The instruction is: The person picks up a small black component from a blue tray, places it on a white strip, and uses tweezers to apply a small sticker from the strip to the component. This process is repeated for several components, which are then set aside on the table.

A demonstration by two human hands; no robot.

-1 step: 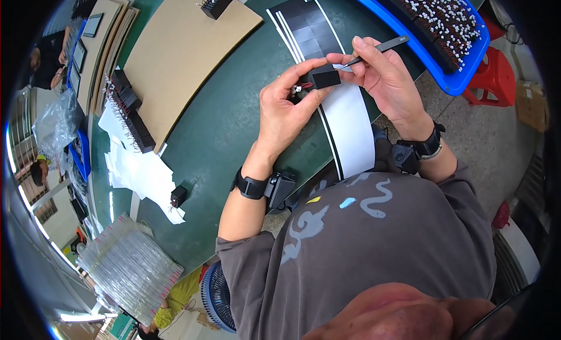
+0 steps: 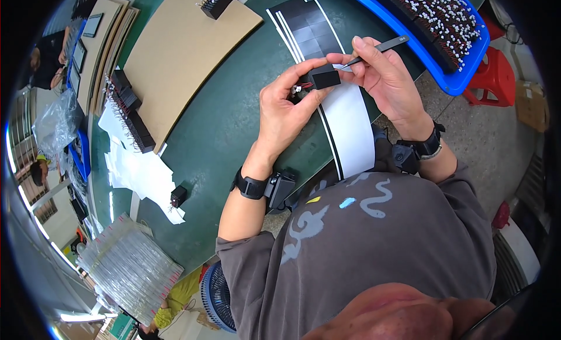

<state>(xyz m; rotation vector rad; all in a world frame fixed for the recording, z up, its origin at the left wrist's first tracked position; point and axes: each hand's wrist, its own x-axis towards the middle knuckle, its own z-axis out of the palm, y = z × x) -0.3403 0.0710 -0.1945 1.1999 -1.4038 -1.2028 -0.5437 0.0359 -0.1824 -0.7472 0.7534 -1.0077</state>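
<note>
My left hand (image 2: 285, 103) is closed around a small black rectangular block (image 2: 325, 78), thumb below it and fingers along its far side. Thin red wires and a white connector (image 2: 297, 90) stick out of the block's left end. In my right hand (image 2: 392, 85) is a pair of dark tweezers (image 2: 385, 46), pinched between thumb and fingers. The tweezers' tip meets or nearly meets the block's right end. Beneath both hands lies a long white strip (image 2: 349, 126), and beyond them a sheet of black rectangular stickers (image 2: 308, 29) with white edges.
A blue tray (image 2: 451, 83) of wired black blocks sits at the far right, above a red stool (image 2: 494, 77). On the green table (image 2: 213, 121) are a brown board (image 2: 175, 53), a row of blocks (image 2: 135, 126), white papers (image 2: 137, 173) and a single block (image 2: 179, 195).
</note>
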